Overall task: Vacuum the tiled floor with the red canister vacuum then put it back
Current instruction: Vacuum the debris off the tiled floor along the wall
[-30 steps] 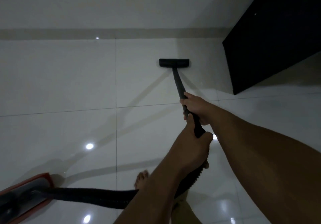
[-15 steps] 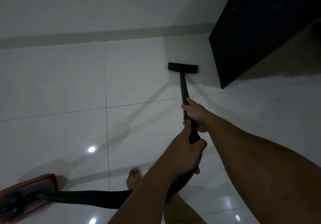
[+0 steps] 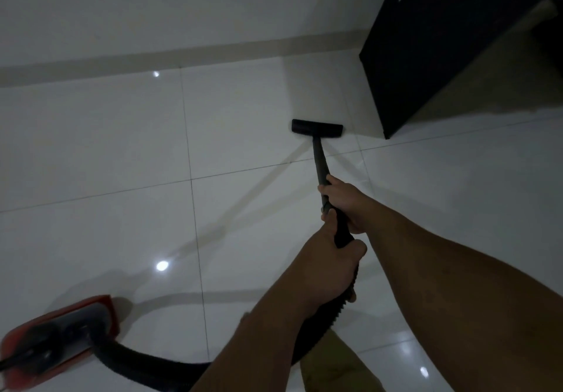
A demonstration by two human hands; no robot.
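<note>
The red canister vacuum point(image 3: 58, 340) sits on the glossy white tiled floor point(image 3: 106, 148) at the lower left. Its black ribbed hose point(image 3: 143, 361) curves along the floor to the black wand point(image 3: 320, 163). The flat black floor nozzle point(image 3: 316, 127) rests on the tiles near the dark cabinet's corner. My right hand point(image 3: 344, 200) grips the wand higher up. My left hand point(image 3: 329, 267) grips the handle just below it, where the hose joins.
A tall dark cabinet point(image 3: 441, 50) stands at the upper right, its corner close to the nozzle. A white wall with a grey skirting strip point(image 3: 152, 59) runs along the far side. Ceiling lights reflect as bright spots on the tiles.
The nozzle has been drawn back from the wall toward me and sits nearer the cabinet corner. The view has swung left and tilted; the canister shows more fully.
</note>
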